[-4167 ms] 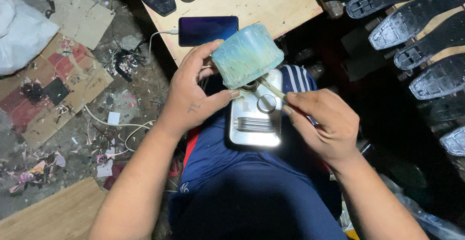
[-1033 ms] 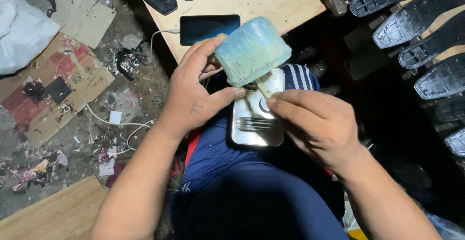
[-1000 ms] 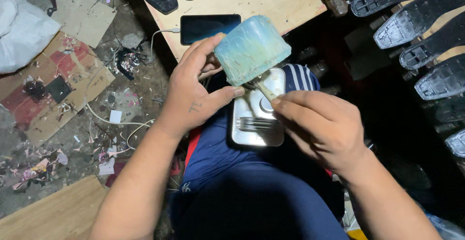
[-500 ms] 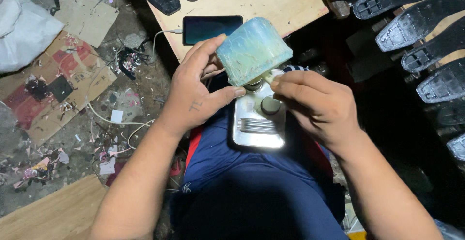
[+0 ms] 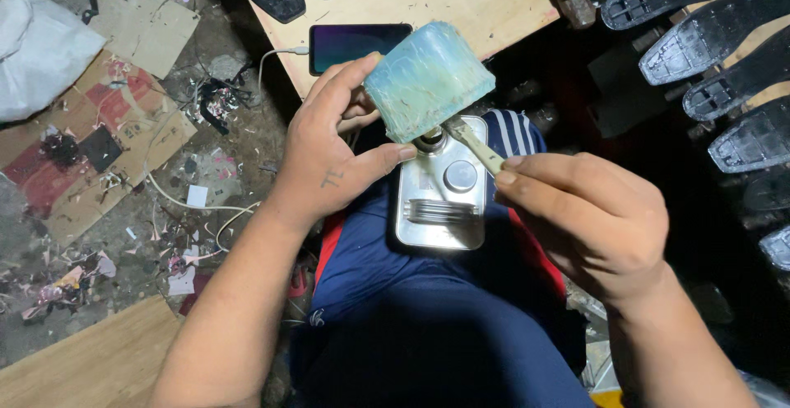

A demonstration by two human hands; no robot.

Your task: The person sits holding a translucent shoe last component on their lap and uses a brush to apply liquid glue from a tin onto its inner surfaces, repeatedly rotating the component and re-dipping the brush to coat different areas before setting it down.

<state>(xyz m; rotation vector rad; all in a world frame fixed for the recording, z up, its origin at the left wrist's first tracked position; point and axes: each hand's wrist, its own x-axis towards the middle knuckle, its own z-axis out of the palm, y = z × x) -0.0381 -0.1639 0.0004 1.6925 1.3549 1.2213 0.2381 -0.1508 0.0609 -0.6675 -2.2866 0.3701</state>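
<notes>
Tub (image 5: 428,79): streaky blue-green, translucent. Can (image 5: 440,198): bare silver metal. Brush (image 5: 476,146): pale cream handle. Soles (image 5: 708,37): black. Board (image 5: 461,0): light tan wood. Phone (image 5: 358,46): dark blue-purple screen. Shorts (image 5: 428,326): navy, red side stripe, white stripes.

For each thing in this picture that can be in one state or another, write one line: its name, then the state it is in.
Left hand: gripping the blue container.
Blue container: tilted over the metal can.
Metal can: on the lap, round cap on.
Right hand: pinching the brush handle.
Brush: tip at the container's mouth.
Phone: on the wooden board, cable plugged in.
Shoe soles: lying tread up in rows.
</notes>
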